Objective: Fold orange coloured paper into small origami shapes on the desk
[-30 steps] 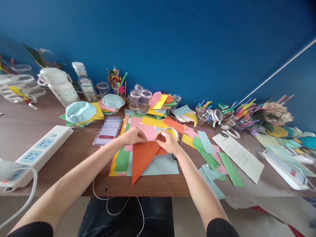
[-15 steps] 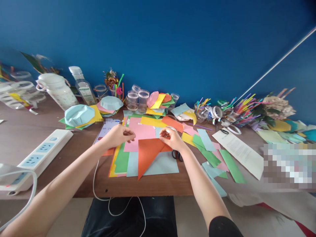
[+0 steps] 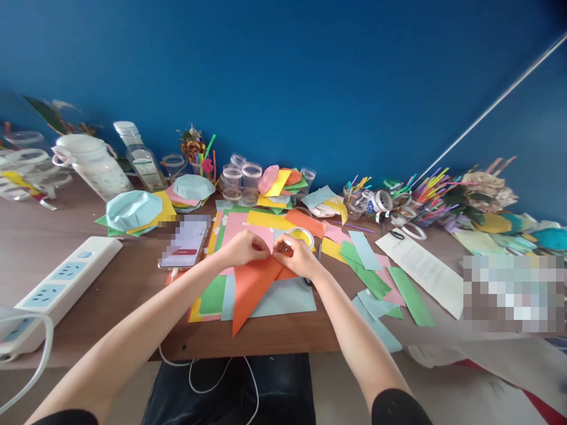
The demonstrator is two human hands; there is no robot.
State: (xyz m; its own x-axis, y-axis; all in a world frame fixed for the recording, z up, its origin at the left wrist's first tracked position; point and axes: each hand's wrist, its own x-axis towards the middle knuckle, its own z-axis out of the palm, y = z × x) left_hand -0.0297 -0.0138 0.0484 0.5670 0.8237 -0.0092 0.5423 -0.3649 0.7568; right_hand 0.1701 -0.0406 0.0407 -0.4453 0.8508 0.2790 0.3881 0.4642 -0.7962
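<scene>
Centre of the bench (image 3: pixel 274 342), near its front edge: one sheet of orange paper (image 3: pixel 253 292), folded to a long point that aims toward the onlooker's side and overhangs nothing. It lies on a light blue sheet (image 3: pixel 283 302), with a green sheet (image 3: pixel 213 295) beside it.

Item, left hand (image 3: pixel 243 248) and right hand (image 3: pixel 296 256): both rest at the orange paper's upper end, close together. Their fingers (image 3: pixel 264 247) are clenched in a pinch on the paper, nearly touching at the tips. Whether the pink sheet (image 3: pixel 241 227) just behind is also caught cannot be told.

Item, just beyond the right hand: a roll of tape (image 3: pixel 301 237) with a yellow core, lying on the coloured sheets. Left of the work: a phone (image 3: pixel 183 241), its screen lit and partly blurred. Farther left: a white power strip (image 3: pixel 62 282).

Along the back of the bench: two light blue paper bowls (image 3: pixel 133 209) (image 3: pixel 194 186), clear plastic cups (image 3: pixel 241 183), a white jug (image 3: pixel 91 165), and loose coloured straws (image 3: pixel 432 200). Right of the work: green paper strips (image 3: pixel 411 296) and a printed white sheet (image 3: pixel 419 271), lying apart from the hands.
</scene>
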